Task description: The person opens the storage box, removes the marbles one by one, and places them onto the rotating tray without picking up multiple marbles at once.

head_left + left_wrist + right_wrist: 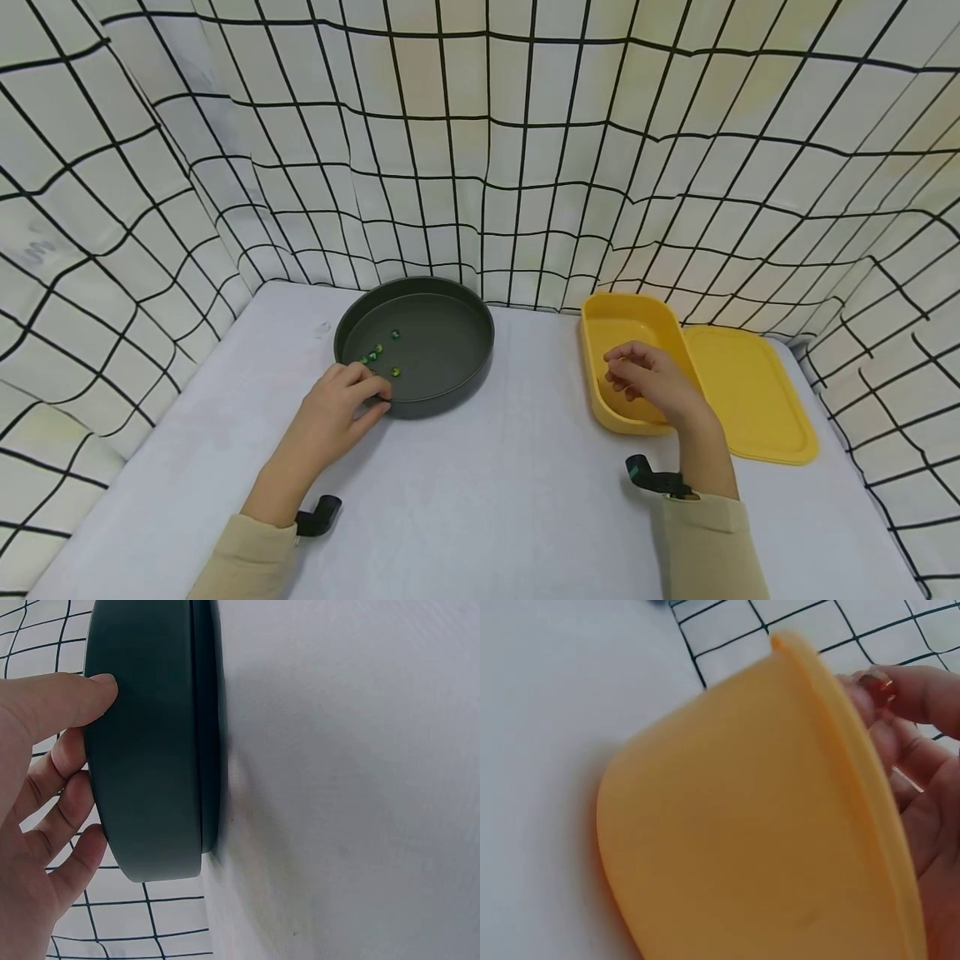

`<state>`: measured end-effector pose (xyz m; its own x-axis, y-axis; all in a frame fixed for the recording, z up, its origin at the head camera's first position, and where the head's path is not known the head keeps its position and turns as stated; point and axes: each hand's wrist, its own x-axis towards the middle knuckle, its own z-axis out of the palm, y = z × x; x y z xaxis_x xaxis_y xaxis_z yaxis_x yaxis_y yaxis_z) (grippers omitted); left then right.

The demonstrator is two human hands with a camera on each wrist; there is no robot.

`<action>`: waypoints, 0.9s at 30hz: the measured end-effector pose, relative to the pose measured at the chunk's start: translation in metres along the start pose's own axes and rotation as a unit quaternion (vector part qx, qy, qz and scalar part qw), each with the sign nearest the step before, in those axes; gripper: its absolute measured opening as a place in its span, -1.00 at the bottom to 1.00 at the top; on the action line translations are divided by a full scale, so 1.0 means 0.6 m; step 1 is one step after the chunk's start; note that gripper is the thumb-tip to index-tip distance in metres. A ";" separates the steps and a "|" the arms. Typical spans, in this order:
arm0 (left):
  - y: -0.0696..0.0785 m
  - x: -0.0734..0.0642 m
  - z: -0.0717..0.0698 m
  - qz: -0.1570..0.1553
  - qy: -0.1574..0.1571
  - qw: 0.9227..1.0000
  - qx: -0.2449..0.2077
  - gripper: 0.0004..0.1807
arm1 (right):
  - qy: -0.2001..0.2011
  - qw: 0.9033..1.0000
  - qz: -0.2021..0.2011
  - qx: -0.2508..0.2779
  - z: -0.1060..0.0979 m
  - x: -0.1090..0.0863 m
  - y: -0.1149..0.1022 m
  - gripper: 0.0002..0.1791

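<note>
At the near left rim of a round dark green pan (442, 350), my left hand (330, 425) grips the wall. Its thumb (101, 690) lies on the outside and the other fingers go over the rim. Several small green glass marbles (396, 372) lie in the left part of the pan. My right hand (663, 387) is over a deep yellow tub (600, 400), palm side toward the left. Between its thumb and finger it pinches a small shiny marble (877, 688), reddish in the right wrist view. The tub's wall hides part of that hand there.
A flat yellow lid (757, 400) lies on the white table (480, 500) beside the tub's right side. White walls with a black grid (487, 175) stand behind and at both sides. Each wrist carries a small black camera (318, 517).
</note>
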<state>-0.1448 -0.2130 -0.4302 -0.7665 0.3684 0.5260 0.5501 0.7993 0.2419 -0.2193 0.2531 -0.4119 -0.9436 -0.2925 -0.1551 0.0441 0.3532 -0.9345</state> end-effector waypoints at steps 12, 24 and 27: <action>-0.001 -0.002 0.000 -0.001 0.000 1.000 -0.001 -0.76 | -0.021 0.990 -0.030 0.136 0.019 -0.001 -0.029 -0.50; 0.001 0.000 -0.001 -0.008 -0.005 1.000 -0.003 -0.75 | -0.040 0.990 -0.037 0.128 0.039 0.003 -0.038 -0.57; 0.001 0.000 -0.002 -0.011 -0.008 1.000 -0.002 -0.74 | -0.050 0.989 -0.044 0.129 0.045 0.004 -0.039 -0.67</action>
<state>-0.1438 -0.2129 -0.4294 -0.7844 0.3578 0.5067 0.5333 0.8062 0.2563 -0.2140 0.2201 -0.3990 -0.9110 -0.4028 -0.0890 0.0586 0.0872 -0.9945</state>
